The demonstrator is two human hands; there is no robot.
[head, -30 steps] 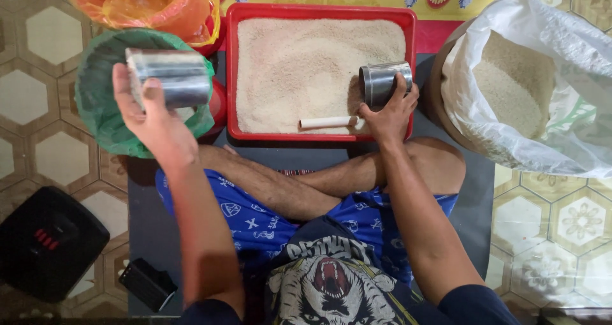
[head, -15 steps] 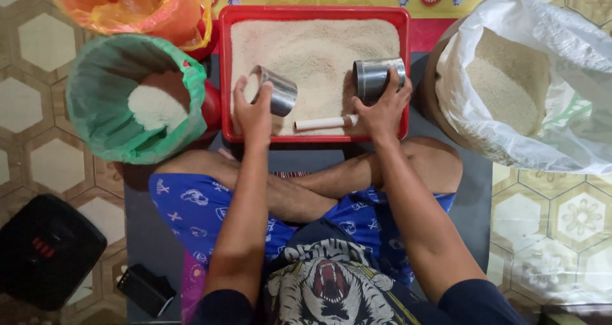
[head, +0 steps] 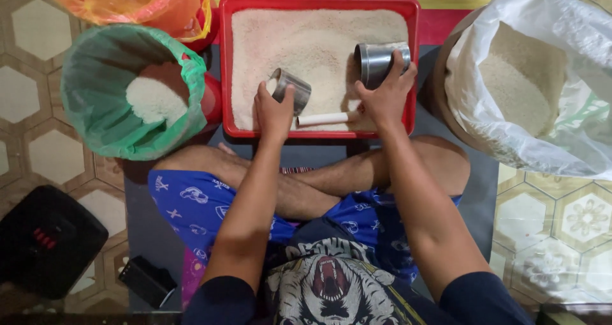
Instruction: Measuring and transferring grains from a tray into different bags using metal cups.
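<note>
Since the frame one second earlier, the left hand has travelled from above the green-lined bucket to the red tray, carrying its small metal cup with it. Half a second ago the cup was already over the tray; it now sits lower, nearer the front edge. The right hand has kept its place.

Left arm: extended forward from the shoulder, forearm nearly straight, wrist at the tray's front edge. The fingers are clamped around the small metal cup, thumb on the near side. The cup is tilted, mouth toward the tray's far left corner, lower rim touching the rice.

Right arm: extended forward, forearm angled inward across the right knee. The fingers are closed over the larger metal cup, fingertips on its upper wall, palm behind it. This cup lies on its side near the tray's right edge, mouth facing left, resting on the rice.

A white cylindrical stick lies along the tray's front edge between the two hands, just beside the right thumb.

Surroundings: the green-lined bucket, holding a mound of rice, stands off the tray's left edge. An orange bag stands at the far left corner. A white sack of rice stands open off the right edge. The person sits cross-legged on a grey mat.
</note>
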